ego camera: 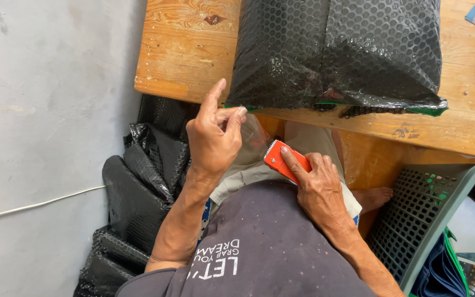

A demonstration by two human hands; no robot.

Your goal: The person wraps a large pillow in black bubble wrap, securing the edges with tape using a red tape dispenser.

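L hand (214, 137) raised — R hand (320, 190) gripping.

Right hand (321, 190) grips an orange tape dispenser (284, 159) with a toothed edge, index finger along its top. Left hand (214, 137) raised just left of it, index up, thumb and fingers pinching a strip of clear tape (254, 135) that runs toward the dispenser. Above both hands, a parcel in black bubble wrap (333, 52) lies on the wooden worktop (185, 49). Crumpled black bubble wrap (138, 187) on the floor left of the left hand. Green-grey plastic basket (413, 220) right of the right hand.
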